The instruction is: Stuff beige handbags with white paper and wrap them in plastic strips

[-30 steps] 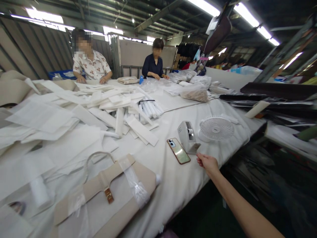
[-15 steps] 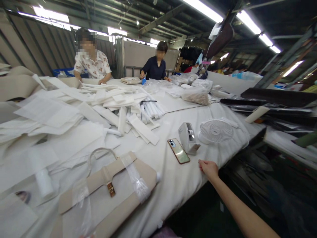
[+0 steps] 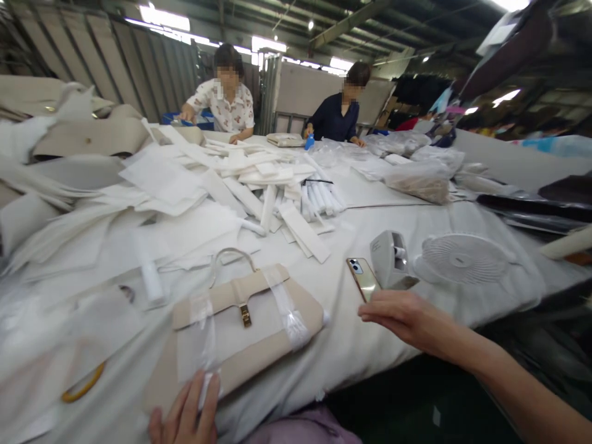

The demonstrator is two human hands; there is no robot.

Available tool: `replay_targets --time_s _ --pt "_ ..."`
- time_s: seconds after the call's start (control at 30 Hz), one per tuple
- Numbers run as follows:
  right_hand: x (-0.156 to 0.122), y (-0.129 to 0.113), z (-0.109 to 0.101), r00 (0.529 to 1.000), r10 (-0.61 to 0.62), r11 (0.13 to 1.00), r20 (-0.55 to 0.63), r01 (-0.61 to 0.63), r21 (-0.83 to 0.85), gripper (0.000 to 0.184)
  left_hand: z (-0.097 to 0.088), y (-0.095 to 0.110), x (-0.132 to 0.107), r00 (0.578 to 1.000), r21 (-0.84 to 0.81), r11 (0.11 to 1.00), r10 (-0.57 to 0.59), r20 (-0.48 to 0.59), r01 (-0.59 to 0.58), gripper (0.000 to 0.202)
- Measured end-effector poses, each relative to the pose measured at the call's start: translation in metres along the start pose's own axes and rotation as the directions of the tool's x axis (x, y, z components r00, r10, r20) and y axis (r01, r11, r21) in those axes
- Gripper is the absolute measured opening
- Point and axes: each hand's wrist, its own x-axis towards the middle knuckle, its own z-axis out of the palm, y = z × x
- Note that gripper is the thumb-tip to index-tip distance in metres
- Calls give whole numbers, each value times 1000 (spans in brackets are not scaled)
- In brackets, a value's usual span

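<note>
A beige handbag with a gold clasp and a raised top handle lies at the front of the table. Clear plastic film wraps it in two bands. My left hand rests on the bag's lower left edge, fingers stretched and slightly apart over the film. Beyond the bag on the right, my right hand is over the cloth, its fingers pressed together. Anything inside them is hidden. Just behind its fingertips lies a phone, partly covered by the hand.
A grey-white tape dispenser and a white fan stand behind my right hand. White paper sheets and wrapped rolls pile up at left and middle. Two people work across the table. Plastic-bagged items lie far right.
The view has swung left. My left hand has come into sight on the handbag's lower edge. My right hand has moved left, closer to the phone.
</note>
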Motion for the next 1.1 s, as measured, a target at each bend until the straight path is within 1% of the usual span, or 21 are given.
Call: replay_targets --time_s 0.03,0.07,0.1,0.13,0.2,0.23,0.3,0.33,0.37,0.4,0.43,0.53,0.6,0.63,0.7,0.8,0.87,0.9,0.97,1.03,1.1 --pt "15 -17 -8 992 -99 995 72 99 5 36 -3 1 2 999 -31 999 -14 29 15 58" --pt "29 -34 -15 971 -195 981 139 194 27 37 -6 2 3 998 -58 998 -28 58 31 56" --pt "43 -50 -22 937 -285 959 203 278 60 37 -9 2 5 996 -80 996 -38 82 45 53" --pt "55 -64 -26 893 -370 929 257 354 105 36 -13 3 8 994 -94 994 -44 99 54 51" --pt "77 -89 -32 784 -518 855 341 467 225 33 -18 5 12 992 -109 992 -51 113 64 49" --pt "87 -98 -32 731 -575 817 368 496 292 30 -20 6 13 992 -111 991 -55 112 68 48" --pt "106 -113 -28 633 -665 742 396 499 447 28 -23 8 16 992 -107 991 -68 103 79 47" --pt "116 -118 -23 599 -697 705 394 473 528 28 -23 9 17 993 -102 991 -74 97 84 47" --pt "125 -121 -18 582 -716 675 386 434 597 28 -23 9 18 993 -96 992 -77 90 86 47" --pt "134 -123 -12 584 -721 651 373 388 652 28 -24 9 19 994 -91 992 -78 83 85 46" --pt "142 -124 -5 599 -712 641 366 343 687 28 -24 9 20 994 -88 993 -74 76 80 45" --pt "166 -120 18 671 -616 687 413 202 698 30 -25 6 22 997 -79 995 -52 60 57 43" --pt "178 -115 33 675 -552 704 489 64 707 35 -26 5 23 996 -69 996 -51 68 56 43" --pt "183 -113 41 671 -524 694 524 -20 719 37 -27 5 23 996 -61 996 -52 73 57 43" --pt "191 -110 56 677 -474 638 563 -177 750 40 -29 5 25 996 -51 997 -52 78 56 42" --pt "196 -110 79 727 -381 506 572 -354 787 42 -32 6 28 996 -60 996 -58 75 62 41" --pt "196 -112 93 746 -301 421 594 -455 785 43 -34 6 30 994 -82 993 -83 70 89 42" --pt "195 -112 99 747 -262 392 610 -495 775 43 -36 6 31 994 -90 991 -90 66 96 42" --pt "190 -113 110 743 -199 384 639 -541 749 43 -38 5 33 994 -90 991 -90 64 95 43" --pt "183 -115 118 736 -159 414 658 -555 721 43 -40 3 35 995 -81 993 -79 65 84 41" --pt "176 -117 125 728 -151 442 669 -556 704 43 -42 2 37 995 -91 992 -77 61 83 38"
